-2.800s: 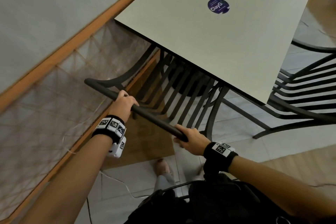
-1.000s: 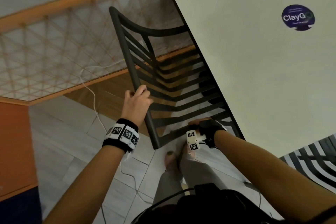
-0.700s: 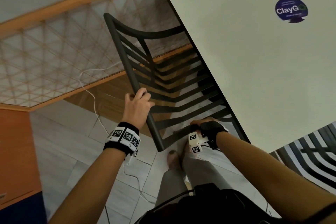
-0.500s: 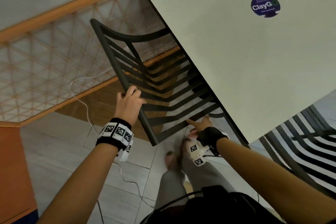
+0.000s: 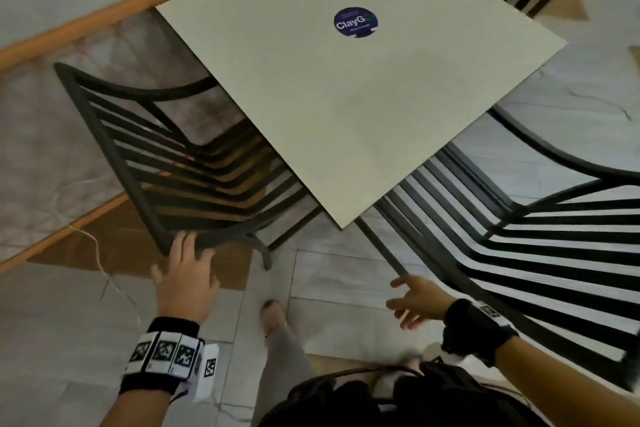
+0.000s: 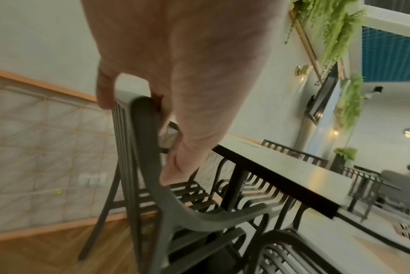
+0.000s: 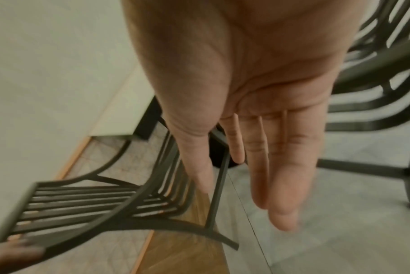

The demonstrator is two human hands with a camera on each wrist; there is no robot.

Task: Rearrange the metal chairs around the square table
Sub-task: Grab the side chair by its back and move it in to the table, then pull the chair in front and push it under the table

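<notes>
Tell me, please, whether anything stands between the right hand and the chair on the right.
Nothing visible does. The right hand is open over bare floor tiles, and the gap to the right-side chair holds no object.

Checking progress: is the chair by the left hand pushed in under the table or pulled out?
Pushed in: the chair has its seat slats under the table edge.

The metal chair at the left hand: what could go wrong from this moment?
1. The left hand only touches the corner of the left metal chair with relaxed fingers; a push from there may turn it crooked.
2. The right hand is open near the second metal chair, so nothing steadies either one.
3. A white cable lies beside the chair and could catch a leg.
</notes>
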